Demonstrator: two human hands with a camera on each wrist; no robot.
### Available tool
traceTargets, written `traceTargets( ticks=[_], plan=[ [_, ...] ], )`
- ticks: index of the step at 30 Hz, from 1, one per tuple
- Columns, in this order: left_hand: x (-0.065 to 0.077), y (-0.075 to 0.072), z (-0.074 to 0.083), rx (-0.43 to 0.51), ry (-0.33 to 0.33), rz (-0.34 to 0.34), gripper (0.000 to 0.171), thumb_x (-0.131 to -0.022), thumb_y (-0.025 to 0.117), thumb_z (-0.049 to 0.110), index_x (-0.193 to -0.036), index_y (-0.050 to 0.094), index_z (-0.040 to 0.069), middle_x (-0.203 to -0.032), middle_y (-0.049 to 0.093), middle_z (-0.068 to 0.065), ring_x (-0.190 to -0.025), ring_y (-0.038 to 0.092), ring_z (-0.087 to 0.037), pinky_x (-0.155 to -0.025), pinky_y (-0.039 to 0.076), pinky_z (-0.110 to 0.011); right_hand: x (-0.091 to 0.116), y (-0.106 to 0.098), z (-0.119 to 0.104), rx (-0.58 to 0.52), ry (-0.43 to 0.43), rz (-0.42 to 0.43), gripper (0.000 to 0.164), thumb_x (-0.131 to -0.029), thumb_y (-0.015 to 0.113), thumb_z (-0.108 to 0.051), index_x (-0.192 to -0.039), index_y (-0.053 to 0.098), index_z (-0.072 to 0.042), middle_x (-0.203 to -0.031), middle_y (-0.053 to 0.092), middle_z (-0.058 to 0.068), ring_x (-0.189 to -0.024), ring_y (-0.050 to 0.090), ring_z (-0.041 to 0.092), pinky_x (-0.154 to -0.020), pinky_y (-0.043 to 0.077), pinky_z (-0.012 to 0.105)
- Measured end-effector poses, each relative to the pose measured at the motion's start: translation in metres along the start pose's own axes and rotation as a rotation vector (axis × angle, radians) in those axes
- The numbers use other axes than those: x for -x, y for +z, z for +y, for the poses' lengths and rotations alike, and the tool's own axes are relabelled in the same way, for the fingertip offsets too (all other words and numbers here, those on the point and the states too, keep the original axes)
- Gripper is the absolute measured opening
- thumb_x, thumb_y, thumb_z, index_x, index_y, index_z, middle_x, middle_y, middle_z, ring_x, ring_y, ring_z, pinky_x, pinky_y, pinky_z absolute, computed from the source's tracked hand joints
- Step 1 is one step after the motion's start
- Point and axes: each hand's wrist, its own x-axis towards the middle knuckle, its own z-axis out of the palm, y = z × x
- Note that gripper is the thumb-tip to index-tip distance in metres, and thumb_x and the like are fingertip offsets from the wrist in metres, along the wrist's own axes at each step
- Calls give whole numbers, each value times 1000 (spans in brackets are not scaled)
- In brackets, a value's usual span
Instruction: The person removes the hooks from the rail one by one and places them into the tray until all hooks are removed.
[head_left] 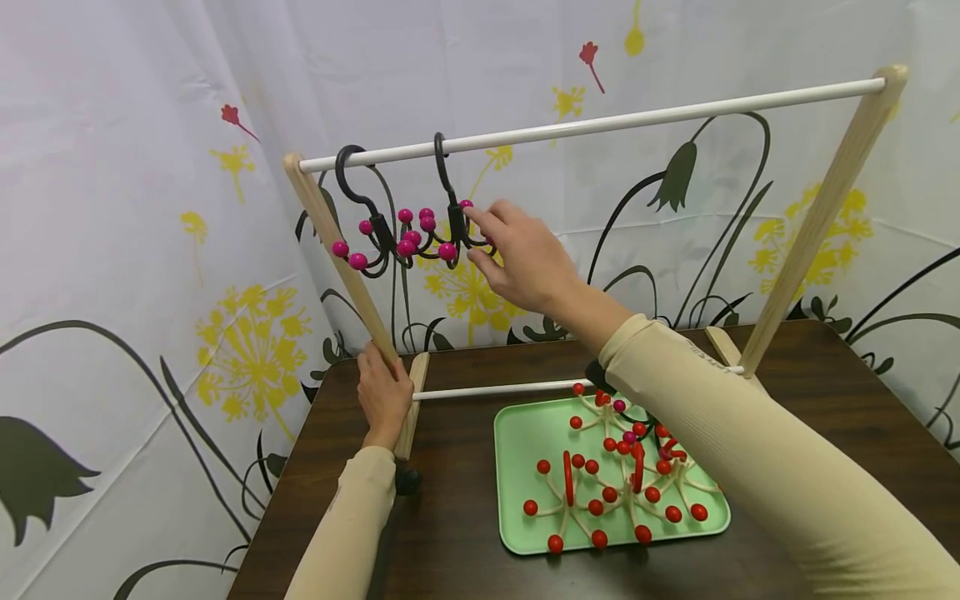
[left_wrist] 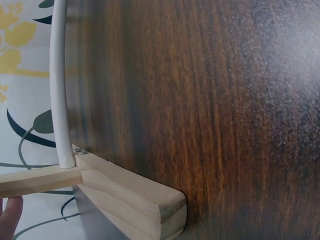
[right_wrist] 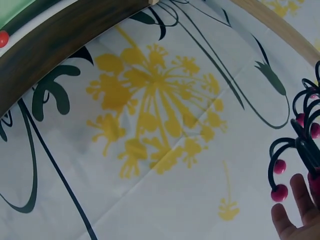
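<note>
Two black hangers with magenta balls hang by their hooks from the white top rod (head_left: 600, 125) of a wooden rack: one (head_left: 375, 229) on the left, one (head_left: 453, 221) just right of it. My right hand (head_left: 480, 237) pinches the right hanger's arms between forefinger and thumb. In the right wrist view its fingertips (right_wrist: 295, 210) lie against that hanger (right_wrist: 300, 145). My left hand (head_left: 384, 393) grips the rack's left post (head_left: 341, 258) near its foot. Only a fingertip (left_wrist: 10, 215) shows beside the wooden foot (left_wrist: 130, 200) in the left wrist view.
A green tray (head_left: 525, 433) on the dark wooden table (head_left: 465, 575) holds several cream hangers with red balls (head_left: 600, 492). A lower white rod (head_left: 487, 389) spans the rack's feet. The rack's right post (head_left: 817, 217) slants up. A flowered curtain (head_left: 150, 250) hangs behind.
</note>
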Motion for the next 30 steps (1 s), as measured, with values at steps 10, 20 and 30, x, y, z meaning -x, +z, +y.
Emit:
traceTargets(
  ticks=[10,20,30],
  plan=[
    [0,0,1,5,-5,-3,41,-91,62,13,-126,45,1,-97,48,-22,-75,57,-52,-66,44,-61,-3,-7,5,-15,356,53,50,-97,59,-38,-139,54,-12,-101,60,5,-75,52,20,-68,43,35],
    [-1,-1,2,1,-22,-12,41,-92,62,14,-127,45,2,-98,48,-22,-75,58,-52,-66,44,-60,1,-10,18,39,418,133,36,-93,66,-40,-119,71,-15,-86,58,4,-71,52,20,-60,39,33],
    [1,0,1,-11,7,8,41,-91,62,13,-125,44,-1,-95,47,-23,-71,56,-54,-62,44,-62,7,-19,27,9,433,117,34,-92,66,-39,-117,72,-16,-96,73,-2,-87,67,15,-68,46,36]
  ],
)
